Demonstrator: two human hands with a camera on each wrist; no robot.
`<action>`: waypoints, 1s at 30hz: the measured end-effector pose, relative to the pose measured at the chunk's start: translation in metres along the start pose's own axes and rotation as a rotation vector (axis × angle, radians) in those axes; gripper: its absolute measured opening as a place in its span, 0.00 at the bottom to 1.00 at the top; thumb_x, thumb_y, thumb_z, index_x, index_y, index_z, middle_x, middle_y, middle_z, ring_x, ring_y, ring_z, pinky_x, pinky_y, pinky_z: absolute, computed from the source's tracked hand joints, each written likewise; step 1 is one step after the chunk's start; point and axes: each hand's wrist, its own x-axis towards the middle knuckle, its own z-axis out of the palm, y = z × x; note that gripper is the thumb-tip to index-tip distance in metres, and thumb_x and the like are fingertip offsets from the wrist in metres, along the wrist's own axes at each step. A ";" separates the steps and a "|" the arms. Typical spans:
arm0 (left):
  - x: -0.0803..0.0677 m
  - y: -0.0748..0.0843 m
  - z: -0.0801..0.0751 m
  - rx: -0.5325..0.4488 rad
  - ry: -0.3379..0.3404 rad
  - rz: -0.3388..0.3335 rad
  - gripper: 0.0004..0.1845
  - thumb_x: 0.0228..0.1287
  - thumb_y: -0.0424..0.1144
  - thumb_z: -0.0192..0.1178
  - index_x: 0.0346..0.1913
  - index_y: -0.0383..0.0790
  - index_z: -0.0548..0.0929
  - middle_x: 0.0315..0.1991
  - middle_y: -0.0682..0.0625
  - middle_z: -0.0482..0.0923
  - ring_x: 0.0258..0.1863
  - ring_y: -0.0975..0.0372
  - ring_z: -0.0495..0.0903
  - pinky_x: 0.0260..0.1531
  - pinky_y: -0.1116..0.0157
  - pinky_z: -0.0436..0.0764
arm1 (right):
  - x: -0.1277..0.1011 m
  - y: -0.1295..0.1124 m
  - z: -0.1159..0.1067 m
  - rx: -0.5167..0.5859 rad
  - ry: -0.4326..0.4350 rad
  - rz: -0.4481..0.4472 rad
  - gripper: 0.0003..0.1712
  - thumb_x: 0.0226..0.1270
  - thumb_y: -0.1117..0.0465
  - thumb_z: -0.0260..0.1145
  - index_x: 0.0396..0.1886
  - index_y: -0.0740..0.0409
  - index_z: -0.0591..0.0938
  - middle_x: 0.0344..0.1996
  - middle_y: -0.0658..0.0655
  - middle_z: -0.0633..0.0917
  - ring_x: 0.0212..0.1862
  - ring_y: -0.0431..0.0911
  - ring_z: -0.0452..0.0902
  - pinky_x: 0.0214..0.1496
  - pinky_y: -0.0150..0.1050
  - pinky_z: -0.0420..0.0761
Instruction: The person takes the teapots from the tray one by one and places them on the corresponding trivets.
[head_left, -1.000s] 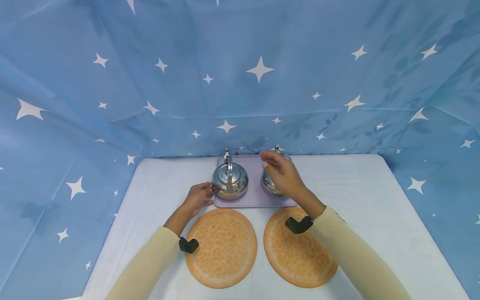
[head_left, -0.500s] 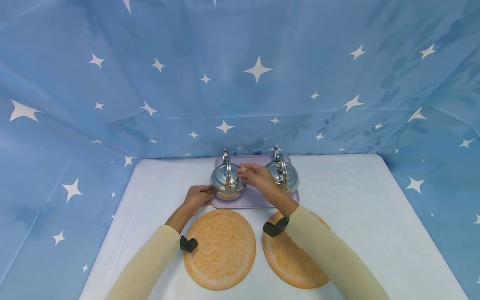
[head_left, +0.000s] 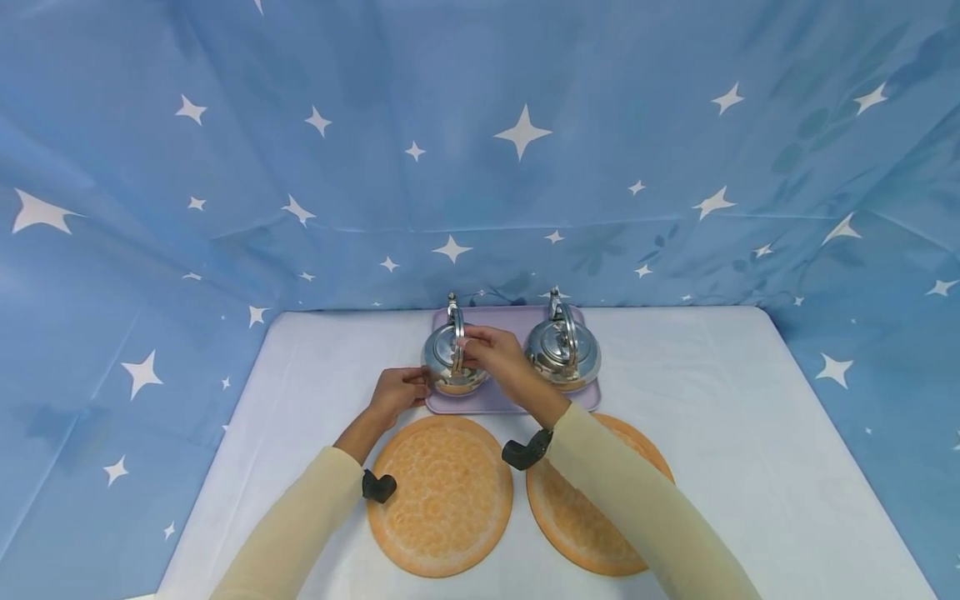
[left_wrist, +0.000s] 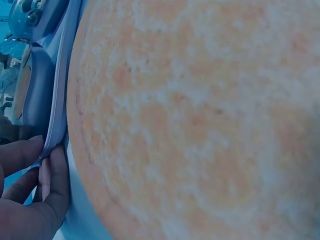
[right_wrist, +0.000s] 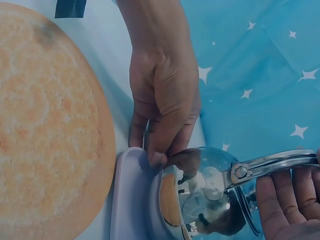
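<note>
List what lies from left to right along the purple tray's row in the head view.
Left hand pinching the tray edge → left kettle, its handle gripped by the right hand → right kettle.

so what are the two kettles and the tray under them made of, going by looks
Left kettle and right kettle: likely polished steel; mirror-bright, and the right wrist view shows reflections on the body. Tray: probably plastic; matte lilac with a thin rounded rim, though coated metal can't be ruled out.
</note>
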 end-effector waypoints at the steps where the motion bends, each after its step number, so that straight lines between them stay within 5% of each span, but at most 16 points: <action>1: 0.000 0.001 0.000 0.008 0.003 0.002 0.26 0.58 0.21 0.61 0.62 0.26 0.75 0.44 0.40 0.78 0.41 0.57 0.81 0.39 0.63 0.85 | 0.000 -0.001 0.001 -0.003 0.001 0.004 0.23 0.70 0.64 0.61 0.62 0.70 0.74 0.51 0.65 0.82 0.45 0.49 0.81 0.49 0.41 0.83; 12: 0.000 0.001 0.004 0.044 0.022 0.023 0.25 0.54 0.19 0.60 0.59 0.25 0.77 0.34 0.45 0.76 0.33 0.61 0.80 0.34 0.66 0.85 | 0.002 -0.001 0.007 -0.071 0.006 -0.015 0.16 0.70 0.67 0.60 0.54 0.72 0.78 0.43 0.62 0.83 0.41 0.45 0.82 0.46 0.39 0.84; 30: 0.003 0.001 0.001 0.087 0.006 0.038 0.20 0.59 0.21 0.57 0.55 0.25 0.79 0.36 0.45 0.77 0.37 0.60 0.80 0.36 0.66 0.85 | -0.018 -0.016 0.013 -0.173 -0.042 -0.045 0.09 0.72 0.67 0.59 0.46 0.69 0.76 0.35 0.58 0.81 0.36 0.44 0.79 0.42 0.41 0.84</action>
